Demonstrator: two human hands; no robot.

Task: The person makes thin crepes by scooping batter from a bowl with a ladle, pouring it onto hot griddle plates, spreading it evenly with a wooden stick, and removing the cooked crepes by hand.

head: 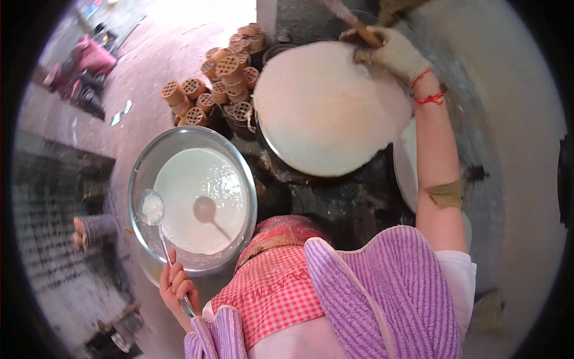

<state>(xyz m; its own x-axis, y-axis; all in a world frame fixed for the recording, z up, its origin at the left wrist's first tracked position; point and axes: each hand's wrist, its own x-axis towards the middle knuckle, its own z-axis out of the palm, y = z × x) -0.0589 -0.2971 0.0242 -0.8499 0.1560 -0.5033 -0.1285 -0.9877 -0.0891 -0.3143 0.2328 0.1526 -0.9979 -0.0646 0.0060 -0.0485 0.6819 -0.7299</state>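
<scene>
My left hand (180,283) grips the handle of a metal ladle (152,208), its bowl holding a little white matter. The ladle is above the left part of a wide steel basin (245,177), and a ladle-shaped shadow falls on the white liquid (188,179) inside. Farther off, my right hand (397,53), in a soiled pale glove, holds a wooden stick-like tool (361,29); its far end is cut off by the picture's top. That hand is at the far right rim of a large round pan top (332,107) covered with a smooth white layer.
Orange-brown honeycomb briquettes (228,67) are piled left of the round top. At the right, another pale round surface (405,157) lies partly behind my right arm. A dark, stained stove surface (345,206) fills the space before my apron (282,287). A bucket with briquettes (96,229) stands left.
</scene>
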